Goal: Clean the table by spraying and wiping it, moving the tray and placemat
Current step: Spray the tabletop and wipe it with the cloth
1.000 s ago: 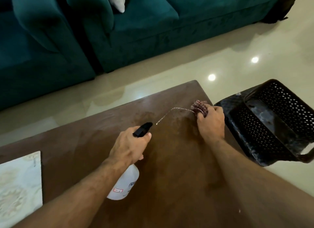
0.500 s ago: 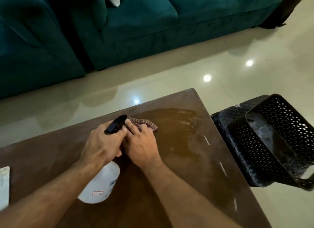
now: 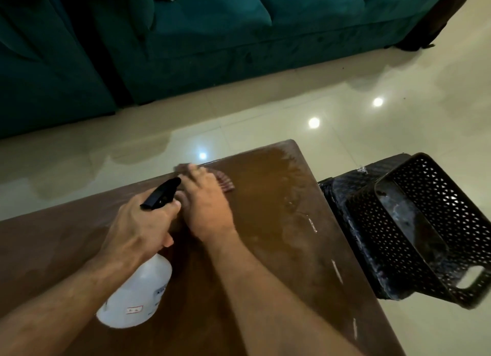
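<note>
Bench point(image 3: 265, 249) top, brown and gleaming wet toward its far right corner, fills the lower half of the head view, and right on it the wiping is under way. The right hand point(image 3: 206, 209) lies flat, fingers spread and pressing a striped cloth point(image 3: 225, 181) onto the wood near the far edge; the left hand point(image 3: 140, 225) has its grip wrapped round the neck of a white spray bottle point(image 3: 135, 294), black nozzle pointing ahead, bottle leaning above the surface. To my eye that cloth is soft and limp, it will bunch unless pressed under a flat palm, so holding it from on top is the way; the bottle looks light plastic, best taken at the neck by the trigger, and the wet wood should be slippery. Off the right edge sits a black perforated basket point(image 3: 425, 223), which may be the tray, on the pale floor, with a teal sofa point(image 3: 239, 37) beyond. Against the picture half a second back, the cloth has swept further toward the far edge and the damp sheen has spread up to the corner; the white mat at the left has dropped out of sight.
</note>
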